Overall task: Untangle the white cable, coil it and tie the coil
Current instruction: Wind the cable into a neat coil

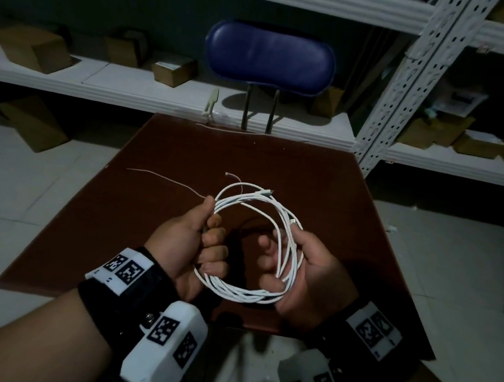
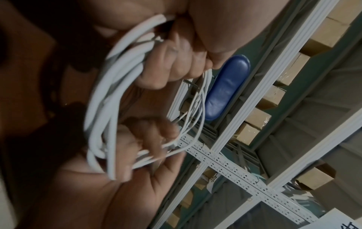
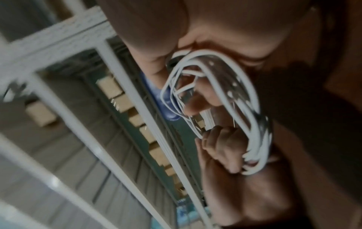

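Observation:
The white cable [image 1: 244,293] is wound into a coil of several loops, held in the air over a dark red-brown table [image 1: 350,199]. My left hand [image 1: 213,239] grips the coil's left side in a fist. My right hand [image 1: 281,254], palm up, holds the right side, its thumb pressing the strands near a plug and its fingers curled around them. In the left wrist view the coil [image 2: 105,99] runs from the left fingers [image 2: 172,65] down to the right hand [image 2: 149,139]. The blurred right wrist view shows the coil [image 3: 252,96] between both hands.
A thin pale wire tie [image 1: 166,178] lies on the table left of the coil, and another [image 1: 228,131] lies at the far edge. A blue chair back [image 1: 270,57] stands behind the table. White shelves with cardboard boxes [image 1: 31,46] and a perforated post [image 1: 406,88] lie beyond.

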Available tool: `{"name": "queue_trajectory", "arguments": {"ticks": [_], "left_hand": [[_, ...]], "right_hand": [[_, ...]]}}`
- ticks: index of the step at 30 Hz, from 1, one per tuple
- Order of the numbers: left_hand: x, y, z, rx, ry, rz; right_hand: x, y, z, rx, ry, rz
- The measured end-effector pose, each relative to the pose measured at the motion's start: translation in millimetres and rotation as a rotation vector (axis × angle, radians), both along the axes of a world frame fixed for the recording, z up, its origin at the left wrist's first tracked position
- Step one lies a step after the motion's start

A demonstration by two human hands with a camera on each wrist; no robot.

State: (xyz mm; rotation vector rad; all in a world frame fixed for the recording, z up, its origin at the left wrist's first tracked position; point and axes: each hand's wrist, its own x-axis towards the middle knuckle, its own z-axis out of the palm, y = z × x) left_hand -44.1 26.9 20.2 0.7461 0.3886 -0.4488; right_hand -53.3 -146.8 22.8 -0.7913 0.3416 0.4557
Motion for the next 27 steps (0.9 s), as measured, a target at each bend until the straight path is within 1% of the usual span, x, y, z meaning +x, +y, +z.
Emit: {"name": "queue_trajectory", "arguments": {"ticks": [2, 3, 6, 10, 14, 16, 18, 20, 24, 27], "left_hand": [[0, 0, 0, -0.006, 0.002, -0.014], [0, 0, 0, -0.008, 0.007, -0.027], [-2, -1, -1, 0.006, 0.02, -0.11], [-4, -1, 3, 0.046, 0.022, -0.232], [-3, 6, 0, 0.069, 0.008, -0.275], [-1, 9, -2, 0.095, 0.019, -0.28], [2, 11, -1, 0.117, 0.037, -0.26], [3, 12, 3, 0.102, 0.055, -0.237], [2, 13, 6, 0.059, 0.065, -0.259], [-1, 9, 6, 0.11, 0.046, -0.295]], "right_hand": [[0, -2, -1, -0.039, -0.038, 0.044], [1, -5, -2, -0.068, -0.043, 0.039], [8, -14, -4, -0.117, -0.01, 0.034], [14, -25, -5, -0.079, 0.081, 0.208], [14, -25, -10, -0.046, 0.083, 0.307], [13, -24, -8, -0.005, 0.091, 0.311], [13, -26, -6, 0.024, 0.118, 0.274], [12, -28, -3, 0.041, 0.118, 0.244], [13, -29, -1, -0.028, 0.092, 0.256], [13, -27, 0, -0.075, 0.094, 0.288]]}}
